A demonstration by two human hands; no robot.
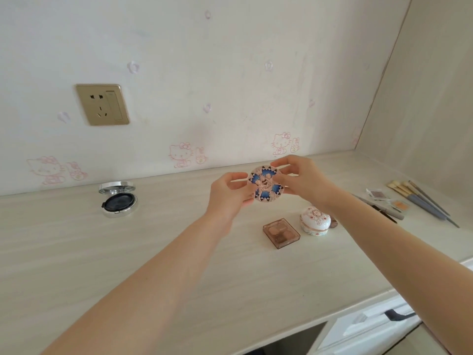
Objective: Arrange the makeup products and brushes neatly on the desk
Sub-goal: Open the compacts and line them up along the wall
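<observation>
blue compact [266, 187]: lifted, tilted, centre
silver compact [119, 201]: open, left
brown palette [281, 233]: flat, right of centre
white jar [315, 221]: just right of palette
brushes [419, 201]: side by side, far right

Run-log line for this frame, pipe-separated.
left hand and right hand hold blue flower compact above desk | open silver compact left | brown palette, white jar centre | brushes right

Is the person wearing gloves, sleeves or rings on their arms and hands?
No. The left hand and right hand are bare, with no gloves, rings or bracelets showing. The left forearm and right forearm are bare too, with no sleeves or watch in view.
</observation>
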